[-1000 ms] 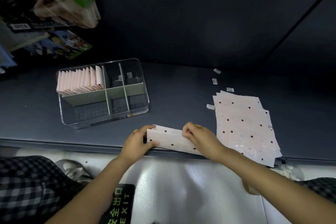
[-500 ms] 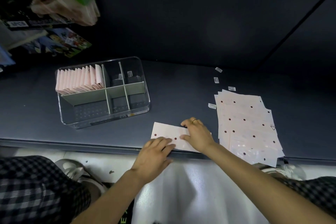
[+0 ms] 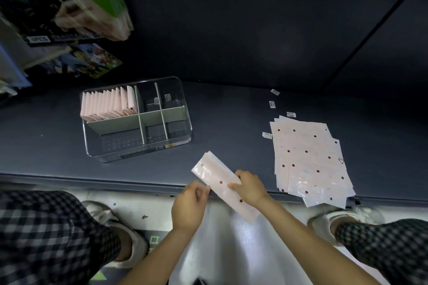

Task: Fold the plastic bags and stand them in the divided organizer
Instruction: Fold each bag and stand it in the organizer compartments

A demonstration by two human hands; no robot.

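- Folded bag (image 3: pixel 221 182), a long pink strip with dark dots, lies slanted across the desk's (image 3: pixel 231 127) near edge, its far end toward the organizer and its near end hanging past the edge.
- Right hand (image 3: pixel 249 188) holds the strip near its middle: its grip is closed on the bag, thumb on top, fingers curled round the right-hand long edge.
- Left hand (image 3: pixel 188 206) sits at the strip's left long edge, fingers curled; the fingertips (image 3: pixel 203 191) meet the bag's edge, but I cannot tell whether they pinch it.
- Most of the strip reaches up and left beyond both hands.
- Divided organizer (image 3: pixel 136 120), clear with pale partitions, stands well apart to the upper left; its back-left compartment holds a row of folded pink bags (image 3: pixel 108 105) standing upright.
- Stack of flat dotted bags (image 3: pixel 308 157) lies on the desk to the right of the hands.
- Small white labels (image 3: pixel 272 104) lie scattered just beyond that stack.
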